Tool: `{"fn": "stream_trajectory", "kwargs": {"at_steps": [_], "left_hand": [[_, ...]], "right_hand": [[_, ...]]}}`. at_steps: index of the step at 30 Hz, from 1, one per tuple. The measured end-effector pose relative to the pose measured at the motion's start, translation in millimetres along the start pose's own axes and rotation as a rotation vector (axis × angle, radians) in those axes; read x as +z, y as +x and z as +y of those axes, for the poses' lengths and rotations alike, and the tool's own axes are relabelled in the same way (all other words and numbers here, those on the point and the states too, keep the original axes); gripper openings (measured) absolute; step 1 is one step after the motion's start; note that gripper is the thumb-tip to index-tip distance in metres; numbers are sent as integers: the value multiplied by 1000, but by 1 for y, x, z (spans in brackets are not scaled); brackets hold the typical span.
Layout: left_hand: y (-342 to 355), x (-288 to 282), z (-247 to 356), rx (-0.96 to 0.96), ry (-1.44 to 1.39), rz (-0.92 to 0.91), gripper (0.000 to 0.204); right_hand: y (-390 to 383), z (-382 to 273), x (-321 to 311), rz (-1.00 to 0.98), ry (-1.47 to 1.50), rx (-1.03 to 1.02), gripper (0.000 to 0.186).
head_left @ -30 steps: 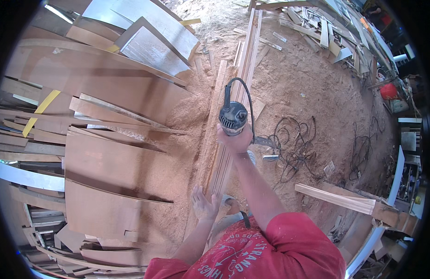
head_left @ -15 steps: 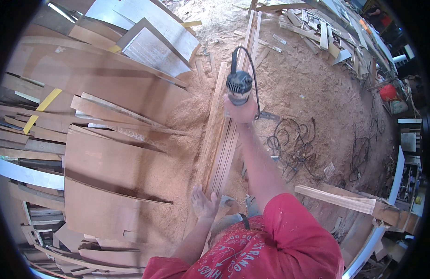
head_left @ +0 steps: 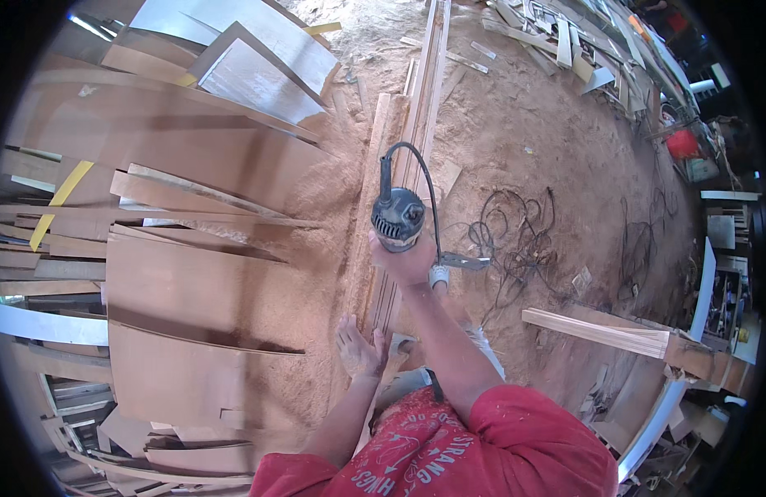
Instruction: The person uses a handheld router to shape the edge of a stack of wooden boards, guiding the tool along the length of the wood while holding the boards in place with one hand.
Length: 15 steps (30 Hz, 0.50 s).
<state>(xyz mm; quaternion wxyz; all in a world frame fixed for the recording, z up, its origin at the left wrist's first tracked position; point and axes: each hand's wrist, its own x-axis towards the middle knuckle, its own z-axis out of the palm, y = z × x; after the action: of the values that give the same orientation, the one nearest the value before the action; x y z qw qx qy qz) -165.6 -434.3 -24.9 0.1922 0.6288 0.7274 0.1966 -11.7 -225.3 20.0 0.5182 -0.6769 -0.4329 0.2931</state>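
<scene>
My right hand [head_left: 411, 265] is wrapped round a black corded trim router [head_left: 398, 218], which stands upright on a long wooden board with lengthwise grooves [head_left: 422, 99]. The router's bit and base are hidden beneath its body and my fingers. A black cord [head_left: 427, 166] loops out of the top of the router and hangs to the right of my hand. Nearer to me, my left hand [head_left: 360, 348] rests on the near end of the board, its fingers stretched and thumb apart. A narrower strip of wood [head_left: 373, 170] runs along the board's left side.
Large brown panels [head_left: 176, 290] and offcuts lie to the left amid sawdust. Tangled black cable [head_left: 519, 240] lies on the floor at the right. Pale strips of wood [head_left: 598, 331] jut in from the right. Scrap wood [head_left: 565, 41] is heaped at the far right.
My right hand has drawn the router along the board toward me, from the far part to nearer my left hand. The left hand stays at the board's near end.
</scene>
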Motion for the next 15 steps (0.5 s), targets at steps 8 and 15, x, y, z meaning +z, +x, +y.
{"fn": "stream_trajectory", "kwargs": {"at_steps": [8,15], "left_hand": [[2,1,0,-20,-13,11,70],[-1,-2,-2,-41,-11,-41,72]], "right_hand": [[55,9,12,91,16,-187,62],[133,23,23,64,136,-154,67]]}}
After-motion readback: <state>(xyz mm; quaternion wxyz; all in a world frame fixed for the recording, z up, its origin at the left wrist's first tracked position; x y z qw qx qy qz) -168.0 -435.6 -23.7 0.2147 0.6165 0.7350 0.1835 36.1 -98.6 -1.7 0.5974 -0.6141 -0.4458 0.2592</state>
